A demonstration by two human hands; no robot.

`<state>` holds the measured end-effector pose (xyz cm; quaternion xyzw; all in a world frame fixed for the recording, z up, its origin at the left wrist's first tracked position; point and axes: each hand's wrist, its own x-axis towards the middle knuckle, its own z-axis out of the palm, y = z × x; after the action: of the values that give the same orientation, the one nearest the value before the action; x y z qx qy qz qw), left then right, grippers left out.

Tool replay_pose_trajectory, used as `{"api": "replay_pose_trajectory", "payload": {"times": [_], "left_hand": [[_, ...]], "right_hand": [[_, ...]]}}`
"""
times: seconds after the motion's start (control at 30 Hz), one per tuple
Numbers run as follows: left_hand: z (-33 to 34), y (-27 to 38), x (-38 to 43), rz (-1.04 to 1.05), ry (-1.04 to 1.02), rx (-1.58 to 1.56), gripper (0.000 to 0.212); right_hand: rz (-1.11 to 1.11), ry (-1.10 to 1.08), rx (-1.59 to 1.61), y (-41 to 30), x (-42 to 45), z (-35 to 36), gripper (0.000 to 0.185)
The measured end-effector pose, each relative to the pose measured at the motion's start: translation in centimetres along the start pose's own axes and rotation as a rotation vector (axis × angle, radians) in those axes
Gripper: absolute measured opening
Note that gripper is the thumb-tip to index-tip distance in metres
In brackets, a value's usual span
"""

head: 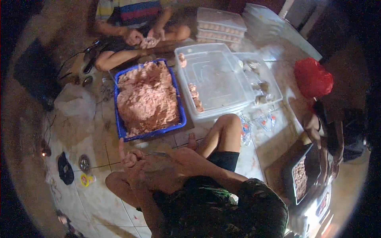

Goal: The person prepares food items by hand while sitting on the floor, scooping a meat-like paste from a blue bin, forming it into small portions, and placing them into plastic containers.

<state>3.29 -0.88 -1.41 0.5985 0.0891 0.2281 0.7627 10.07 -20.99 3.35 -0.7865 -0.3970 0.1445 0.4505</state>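
Observation:
My left hand (132, 165) is at the near left corner of a blue plastic tray (120, 131) heaped with a pinkish, crumbly ground mixture (146, 98). Its fingers curl around a small pinkish lump (129, 160), with one finger raised; the lump's outline is blurred. To its right, my right hand (175, 153) holds a thin greyish utensil (158, 153) that points toward the lump; its exact kind cannot be told. Beyond, right of the tray, stands a clear plastic container (214, 80) with several shaped pieces (195, 96) along its left side.
Opposite, a seated person works a small piece in both hands (148, 41). Lidded boxes of round pieces (220, 28) stand behind. A red bag (314, 78) and a dark tray of brownish mixture (300, 180) lie right; a plastic bag (76, 102) and yellow-lidded container (86, 180) lie left.

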Motion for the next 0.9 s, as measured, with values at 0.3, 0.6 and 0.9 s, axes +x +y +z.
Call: {"api": "replay_pose_trajectory", "payload": {"times": [0.3, 0.6, 0.9], "left_hand": [[2.2, -0.4, 0.0, 0.056, 0.137, 0.234, 0.074], [-0.4, 0.2, 0.6, 0.041, 0.041, -0.003, 0.072], [2.7, -0.3, 0.8, 0.077, 0.099, 0.313, 0.069]], "right_hand": [[0.049, -0.289, -0.267, 3.0, 0.4, 2.4, 0.034], [0.129, -0.191, -0.129, 1.4, -0.4, -0.3, 0.028], [0.071, -0.227, -0.234, 2.6, 1.0, 2.3, 0.025]]}}
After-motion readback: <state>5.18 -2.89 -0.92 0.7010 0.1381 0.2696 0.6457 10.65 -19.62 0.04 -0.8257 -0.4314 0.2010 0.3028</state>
